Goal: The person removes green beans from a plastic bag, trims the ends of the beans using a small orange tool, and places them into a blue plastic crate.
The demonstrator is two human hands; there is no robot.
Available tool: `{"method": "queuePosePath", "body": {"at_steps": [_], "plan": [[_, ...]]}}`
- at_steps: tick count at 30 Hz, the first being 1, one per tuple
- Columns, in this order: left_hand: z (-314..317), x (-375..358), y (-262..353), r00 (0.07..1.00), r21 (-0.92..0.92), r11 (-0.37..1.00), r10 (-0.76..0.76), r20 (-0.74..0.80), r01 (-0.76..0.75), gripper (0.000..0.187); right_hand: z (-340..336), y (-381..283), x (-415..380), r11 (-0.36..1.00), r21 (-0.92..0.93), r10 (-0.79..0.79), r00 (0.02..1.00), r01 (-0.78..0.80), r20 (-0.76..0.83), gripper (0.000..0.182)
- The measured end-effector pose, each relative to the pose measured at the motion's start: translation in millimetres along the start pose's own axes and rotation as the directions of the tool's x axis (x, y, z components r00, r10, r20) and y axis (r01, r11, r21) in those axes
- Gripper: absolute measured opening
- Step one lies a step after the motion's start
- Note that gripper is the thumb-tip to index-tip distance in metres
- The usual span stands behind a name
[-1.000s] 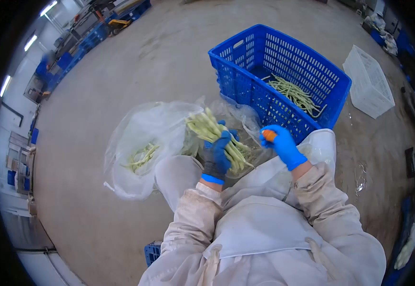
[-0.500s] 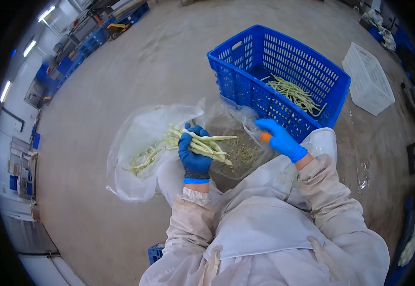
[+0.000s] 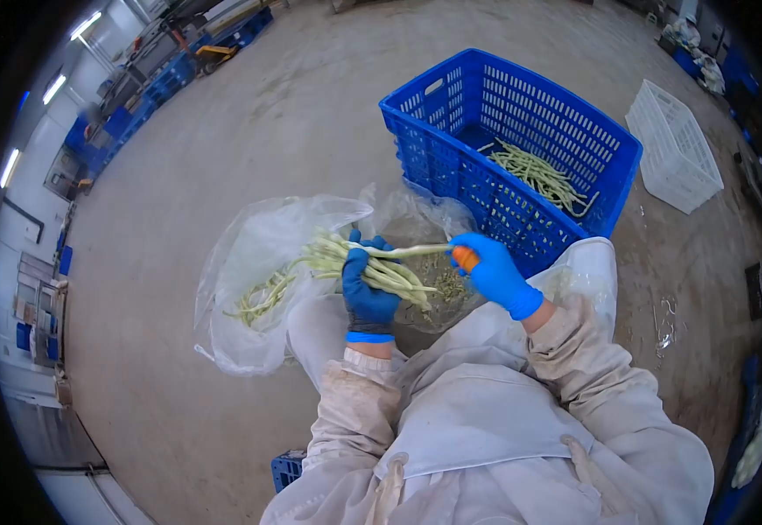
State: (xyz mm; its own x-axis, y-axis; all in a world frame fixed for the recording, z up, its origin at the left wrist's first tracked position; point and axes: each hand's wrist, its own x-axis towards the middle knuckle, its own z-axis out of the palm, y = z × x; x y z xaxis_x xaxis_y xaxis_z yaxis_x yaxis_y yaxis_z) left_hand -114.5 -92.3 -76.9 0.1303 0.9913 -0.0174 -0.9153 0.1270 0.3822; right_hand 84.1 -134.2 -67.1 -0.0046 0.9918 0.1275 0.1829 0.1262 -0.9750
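My left hand [image 3: 369, 289], in a dark blue glove, is wrapped round a bunch of pale green beans [image 3: 328, 255]. One long bean reaches out of the bunch to the fingertips of my right hand [image 3: 496, 276]. That hand, in a bright blue glove, is closed round a small tool with an orange handle [image 3: 465, 258]; its working end is hidden. Below both hands a clear plastic bag [image 3: 429, 210] holds small bean trimmings [image 3: 452, 287]. Left of my left hand, more long beans [image 3: 263, 297] lie in another clear plastic bag [image 3: 232, 254].
A blue crate [image 3: 442, 131] with several long beans [image 3: 538, 175] stands ahead to the right. Beside it is a white crate [image 3: 674, 149]. Part of a small blue crate [image 3: 286, 470] shows by my left side. Another person [image 3: 685, 33] is at the far right.
My right hand has moved left and down to the end of a bean from the bunch. My left hand has shifted slightly right and down, still holding the beans.
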Motion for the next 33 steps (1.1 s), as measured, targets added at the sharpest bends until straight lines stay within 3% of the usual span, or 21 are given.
{"method": "queuePosePath", "body": {"at_steps": [1,2,3,4,5,6,7,9,10,11,12,13,16,17,19,22,26,28,29,32,33], "plan": [[-3.8,2.2,-6.4,1.0,-0.036,0.999,0.0,-0.016,0.0,0.035,-0.5,3.8,1.6,1.0,0.0,-0.005,1.0,0.005,0.004,0.019],[1.5,1.5,-12.0,1.0,-0.037,0.999,0.005,-0.018,-0.006,0.035,-0.4,2.9,2.0,0.937,0.331,0.136,0.989,-0.111,-0.054,0.017],[6.4,0.0,-17.2,0.998,-0.018,1.0,0.015,-0.053,-0.016,0.039,0.9,2.4,0.5,0.755,0.629,0.289,0.955,-0.188,-0.061,0.016],[11.4,-1.3,-20.8,0.996,0.003,1.0,0.023,-0.086,-0.023,0.043,2.6,5.7,-1.1,0.754,0.629,0.29,0.955,-0.189,-0.06,0.016],[19.5,-3.7,-21.6,0.999,0.033,0.999,0.012,-0.05,-0.011,0.044,4.6,7.8,-2.4,0.45,0.87,0.296,0.953,-0.203,0.07,0.015],[20.2,-3.7,-24.6,0.999,0.03,0.999,0.015,-0.047,-0.014,0.044,3.6,9.0,-1.9,0.08,0.973,0.249,0.949,-0.218,0.193,0.014],[19.5,-5.1,-27.6,0.998,0.015,0.998,-0.059,-0.007,0.059,0.043,0.1,9.9,-2.5,0.083,0.972,0.248,0.949,-0.22,0.193,0.014],[17.7,-7.3,-33.5,0.986,0.045,0.987,-0.155,0.06,0.153,0.044,-8.3,-8.4,-5.6,-0.065,0.933,0.001,0.935,-0.355,0.356,0.014],[16.8,-7.1,-33.7,0.986,0.045,0.987,-0.157,0.06,0.154,0.044,-14.4,-19.4,-7.5,-0.065,0.933,0.001,0.935,-0.354,0.355,0.014],[18.2,-7.3,-33.1,0.972,0.066,0.973,-0.224,0.067,0.22,0.045,-22.5,-30.8,-9.2,0.569,0.762,-0.019,0.922,-0.308,0.387,0.014],[19.4,-8.0,-32.4,0.954,0.086,0.955,-0.291,0.071,0.285,0.046,-28.4,-36.3,-10.2,0.957,0.267,-0.01,0.905,-0.115,0.424,0.014],[19.9,-10.0,-29.0,0.923,0.136,0.924,-0.372,0.099,0.358,0.046,-30.8,-36.5,-10.2,0.994,0.097,-0.004,0.868,-0.05,0.496,0.015],[19.7,-13.7,-26.9,0.88,0.211,0.867,-0.471,0.055,0.451,0.041,-35.0,-41.3,-14.8,1.0,0.017,-0.028,0.843,0.022,0.537,0.019],[18.3,-11.0,-29.1,0.914,0.224,0.889,-0.404,-0.031,0.4,0.037,-38.1,-41.0,-16.7,1.0,0.019,-0.029,0.843,0.022,0.538,0.019],[2.8,-6.4,-26.2,0.916,0.243,0.884,-0.385,-0.113,0.401,0.033,-44.4,-39.3,-21.7,0.917,0.387,-0.054,0.936,-0.091,0.347,0.018],[5.9,-8.4,-21.5,0.893,0.241,0.865,-0.391,-0.223,0.44,0.02,-48.2,-37.4,-19.4,0.919,0.387,-0.029,0.962,-0.082,0.272,0.016],[-3.9,-10.0,-18.9,0.966,0.467,0.847,-0.2,-0.165,0.255,0.025,-49.3,-34.6,-18.5,0.961,0.269,-0.005,0.966,-0.067,0.259,0.019],[-2.3,-12.1,-16.4,0.979,0.732,0.678,0.183,-0.091,-0.059,0.034,-46.1,-35.3,-18.4,0.954,0.294,-0.005,0.974,-0.064,0.227,0.021],[-3.4,-11.4,-14.2,0.968,0.649,0.759,0.201,-0.149,-0.057,0.037,-45.6,-35.5,-18.1,0.953,0.297,-0.008,0.974,-0.062,0.227,0.021],[-12.8,-11.8,3.8,0.941,0.62,0.78,0.267,-0.208,-0.084,0.04,-44.4,-36.2,-17.2,0.898,0.438,-0.037,0.984,-0.044,0.175,0.021],[-10.2,-12.5,7.0,0.961,0.604,0.797,0.175,-0.215,-0.009,0.044,-43.1,-35.8,-15.6,0.911,0.411,-0.037,0.981,-0.045,0.191,0.021]]}}
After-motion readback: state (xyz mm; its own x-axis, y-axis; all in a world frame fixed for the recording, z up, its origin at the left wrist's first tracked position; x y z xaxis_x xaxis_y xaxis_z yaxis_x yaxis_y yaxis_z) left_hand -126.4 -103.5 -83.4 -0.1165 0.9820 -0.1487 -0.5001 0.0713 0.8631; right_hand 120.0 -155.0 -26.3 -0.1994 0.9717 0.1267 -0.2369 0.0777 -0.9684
